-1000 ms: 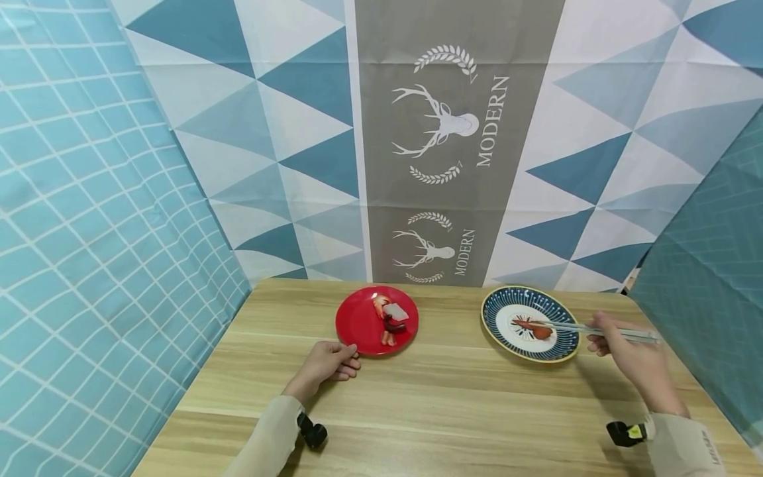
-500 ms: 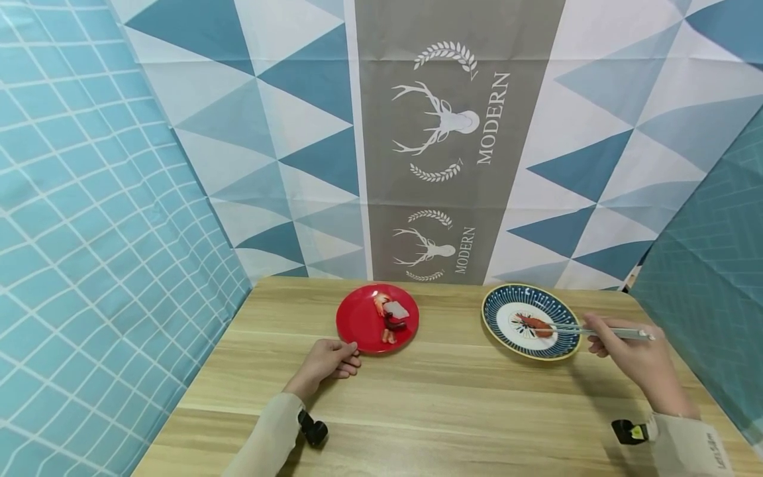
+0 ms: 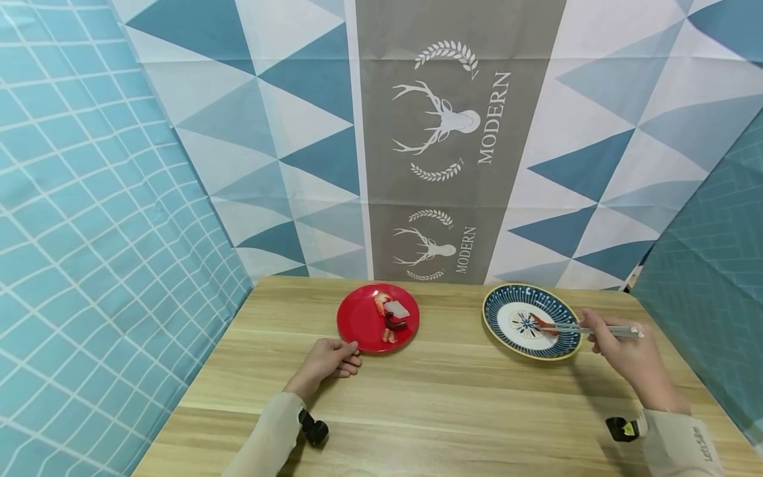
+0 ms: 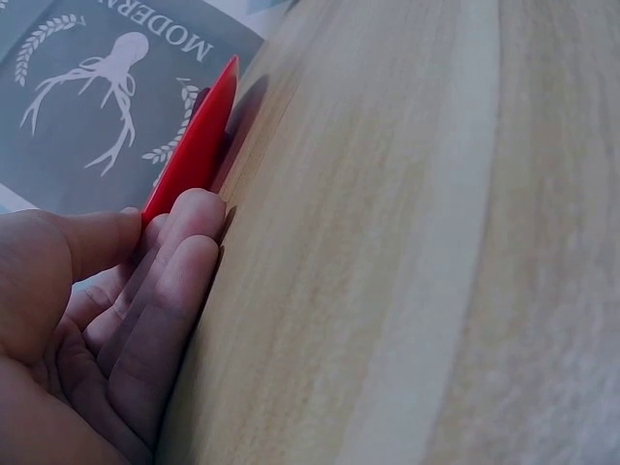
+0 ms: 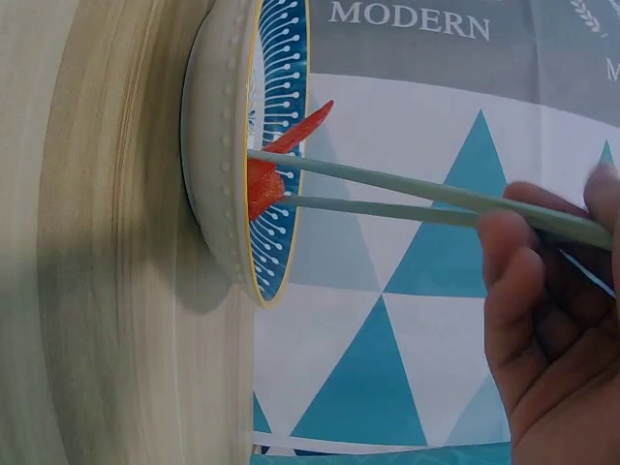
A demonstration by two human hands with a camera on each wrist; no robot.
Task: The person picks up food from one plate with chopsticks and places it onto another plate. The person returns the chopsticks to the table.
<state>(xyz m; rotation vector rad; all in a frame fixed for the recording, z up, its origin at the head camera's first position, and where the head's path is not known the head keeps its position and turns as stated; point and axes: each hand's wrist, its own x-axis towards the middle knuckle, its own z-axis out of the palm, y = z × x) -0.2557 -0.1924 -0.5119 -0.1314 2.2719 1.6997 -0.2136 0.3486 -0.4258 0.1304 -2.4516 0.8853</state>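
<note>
On the left, a red plate (image 3: 356, 326) has its near rim pinched by my left hand (image 3: 330, 364), thumb above and fingers below. The left wrist view shows that plate (image 4: 197, 145) edge-on, tilted off the wood at the held side. My right hand (image 3: 633, 361) holds a pair of pale green chopsticks (image 3: 598, 329). Their tips reach into a blue-and-white patterned dish (image 3: 505, 306) and touch a red-orange food piece (image 3: 541, 323). In the right wrist view this piece (image 5: 263, 189) has a long pointed end sticking up, with the chopsticks (image 5: 387, 182) at its thicker part.
On the red plate lie a pale slab (image 3: 397, 309), a dark curved piece (image 3: 394, 322), an orange piece (image 3: 381, 304) and a small pinkish piece (image 3: 389, 336). The wooden table (image 3: 441, 397) ends at a patterned cloth (image 3: 429, 132) behind, with blue cloths (image 3: 107, 252) at the sides.
The chopsticks and the red-orange piece have shifted right inside the patterned dish, and the piece has turned. My right hand has drawn slightly nearer the dish; the left hand stays put.
</note>
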